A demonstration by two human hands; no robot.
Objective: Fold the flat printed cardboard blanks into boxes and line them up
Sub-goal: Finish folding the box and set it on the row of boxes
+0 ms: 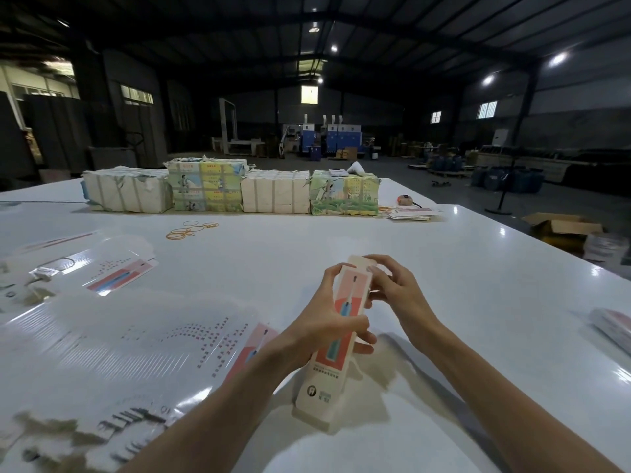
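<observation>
glossy white table (478, 268) — slim cardboard box (322, 384), left hand (314, 322) and right hand (399, 291) curled round it

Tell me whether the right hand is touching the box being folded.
Touching. The head view shows the right hand with its fingers curled over the far end of the box, at the end flap, with no gap between them.

**One cam, head-mounted**

You're wearing the only view: it's looking forward and down, sitting close over your left hand (317, 324) and right hand (399, 291), with the wide lens bending the white table (485, 268) and taking in the hall (375, 110) beyond.
</observation>
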